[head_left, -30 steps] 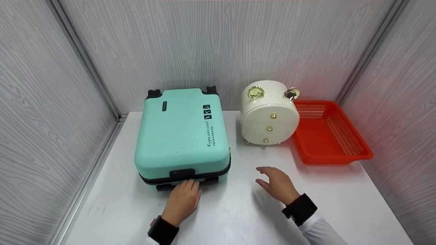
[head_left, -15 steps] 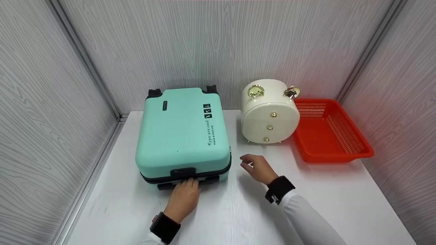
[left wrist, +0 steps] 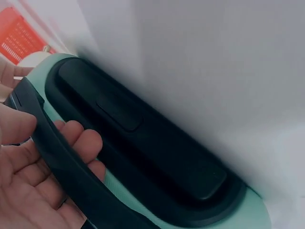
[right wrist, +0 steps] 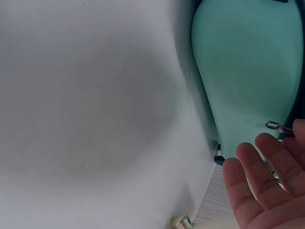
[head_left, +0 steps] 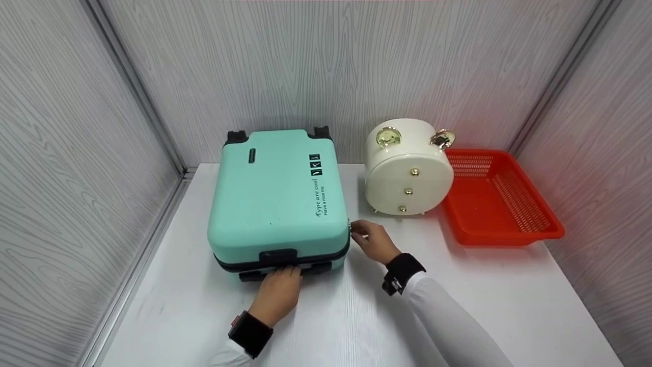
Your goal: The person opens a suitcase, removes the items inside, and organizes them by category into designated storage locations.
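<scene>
A mint-green hard-shell suitcase lies flat on the white table, its wheels toward the back wall. My left hand is at its front side. In the left wrist view, the fingers curl behind the black carry handle and the thumb lies against it. The retractable handle sits in its black recess beside them. My right hand is at the suitcase's right side, by the zipper. A metal zipper pull sticks out from between thumb and forefinger, the other fingers spread loosely.
To the suitcase's right stands a round cream box with gold knobs and gold ear-shaped pieces. A red plastic basket sits right of it. Wood-grain panels enclose the back and sides of the table.
My right hand has moved left from over the table to the suitcase's right side, its fingers closing at the zipper pull. The left hand stays at the carry handle.
</scene>
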Demonstrator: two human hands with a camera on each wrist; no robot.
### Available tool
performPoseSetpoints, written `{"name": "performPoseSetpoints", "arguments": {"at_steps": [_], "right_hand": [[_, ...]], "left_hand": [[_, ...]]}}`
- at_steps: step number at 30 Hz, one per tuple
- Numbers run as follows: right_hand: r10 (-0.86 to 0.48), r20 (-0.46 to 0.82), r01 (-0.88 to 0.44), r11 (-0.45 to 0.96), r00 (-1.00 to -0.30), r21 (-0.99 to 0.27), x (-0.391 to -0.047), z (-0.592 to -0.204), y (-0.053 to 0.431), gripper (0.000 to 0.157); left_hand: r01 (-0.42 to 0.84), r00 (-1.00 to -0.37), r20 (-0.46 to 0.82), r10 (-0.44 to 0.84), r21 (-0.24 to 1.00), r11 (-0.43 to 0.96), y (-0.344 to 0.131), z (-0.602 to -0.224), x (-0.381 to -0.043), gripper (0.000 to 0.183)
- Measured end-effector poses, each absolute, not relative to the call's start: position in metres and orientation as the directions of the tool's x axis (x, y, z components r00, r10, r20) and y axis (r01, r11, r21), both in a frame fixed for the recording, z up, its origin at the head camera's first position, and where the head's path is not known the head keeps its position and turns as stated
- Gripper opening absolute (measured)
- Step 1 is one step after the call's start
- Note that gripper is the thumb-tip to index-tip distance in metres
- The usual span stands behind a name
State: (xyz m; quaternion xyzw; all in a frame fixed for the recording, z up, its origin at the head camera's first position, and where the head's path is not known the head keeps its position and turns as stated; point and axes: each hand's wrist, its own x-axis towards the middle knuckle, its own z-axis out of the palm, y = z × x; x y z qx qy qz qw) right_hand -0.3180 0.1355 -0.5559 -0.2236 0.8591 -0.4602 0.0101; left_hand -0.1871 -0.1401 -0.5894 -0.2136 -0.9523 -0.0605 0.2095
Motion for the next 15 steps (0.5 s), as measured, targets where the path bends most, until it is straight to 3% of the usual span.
{"name": "performPoseSetpoints", "arguments": {"at_steps": [9,15], "right_hand": [[-0.351,0.167,-0.332,0.488,-0.921,-0.807,-0.322,-0.557,0.129,0.021],[-0.376,0.229,-0.426,0.614,-0.898,-0.665,-0.318,-0.558,0.124,0.020]], "left_hand": [[0.452,-0.861,0.340,0.379,0.169,0.876,-0.142,-0.591,-0.194,0.016],[0.438,-0.864,0.362,0.350,0.198,0.877,-0.144,-0.593,-0.195,0.017]]}}
